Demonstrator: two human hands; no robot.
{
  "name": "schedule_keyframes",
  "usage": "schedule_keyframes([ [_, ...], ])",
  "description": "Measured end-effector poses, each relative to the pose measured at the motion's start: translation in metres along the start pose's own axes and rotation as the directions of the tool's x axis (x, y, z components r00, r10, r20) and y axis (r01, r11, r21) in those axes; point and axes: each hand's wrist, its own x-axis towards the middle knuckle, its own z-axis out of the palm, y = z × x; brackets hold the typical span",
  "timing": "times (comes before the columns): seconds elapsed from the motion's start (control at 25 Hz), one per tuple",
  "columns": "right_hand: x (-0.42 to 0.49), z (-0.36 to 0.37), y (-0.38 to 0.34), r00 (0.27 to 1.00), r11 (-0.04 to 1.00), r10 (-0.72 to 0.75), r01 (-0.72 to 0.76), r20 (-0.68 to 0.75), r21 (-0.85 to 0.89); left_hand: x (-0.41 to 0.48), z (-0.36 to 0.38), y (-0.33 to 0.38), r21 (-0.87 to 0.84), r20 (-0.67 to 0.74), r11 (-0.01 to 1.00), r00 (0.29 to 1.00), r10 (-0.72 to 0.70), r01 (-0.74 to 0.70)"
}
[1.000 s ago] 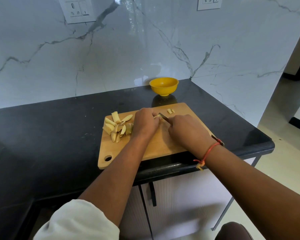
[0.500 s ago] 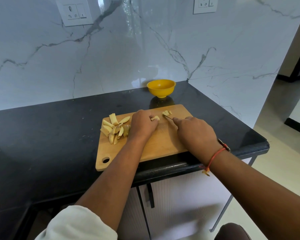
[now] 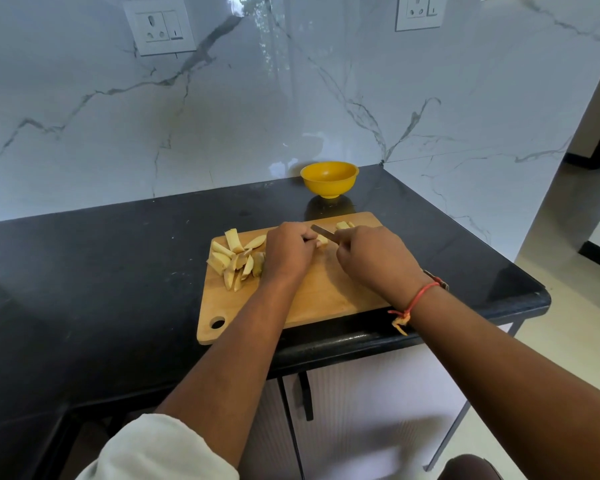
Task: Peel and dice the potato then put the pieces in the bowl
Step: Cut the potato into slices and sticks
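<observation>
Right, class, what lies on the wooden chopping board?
Potato strips, a few diced bits, and a knife in the right hand. The left hand covers most of the piece being cut.

Home kitchen: marble backsplash [image 3: 291, 98], countertop [image 3: 101, 271]

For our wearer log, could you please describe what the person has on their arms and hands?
No gloves on the left hand or the right hand. An off-white fabric sleeve is pushed up near the left elbow. A thin orange-red thread band with a knotted, frayed tail circles the right wrist.
</observation>
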Motion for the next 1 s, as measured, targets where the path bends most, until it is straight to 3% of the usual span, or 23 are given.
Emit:
schedule_keyframes([
  [0.64, -0.026, 0.000, -0.001, 0.980, 0.993, 0.039, -0.017, 0.193, -0.113, 0.000, 0.004, 0.000, 0.014, -0.019, 0.999, 0.999, 0.035, -0.034],
  [0.88, -0.041, -0.010, 0.007, 0.990, 0.975, -0.019, 0.050, 0.142, -0.218, 0.000, 0.004, 0.000, -0.010, -0.029, 1.000, 1.000, 0.007, -0.007],
  [1.0, -0.030, -0.007, 0.013, 0.994, 0.978, 0.010, 0.014, 0.112, -0.210, 0.000, 0.003, -0.001, -0.008, -0.035, 1.000, 0.999, 0.000, 0.000],
])
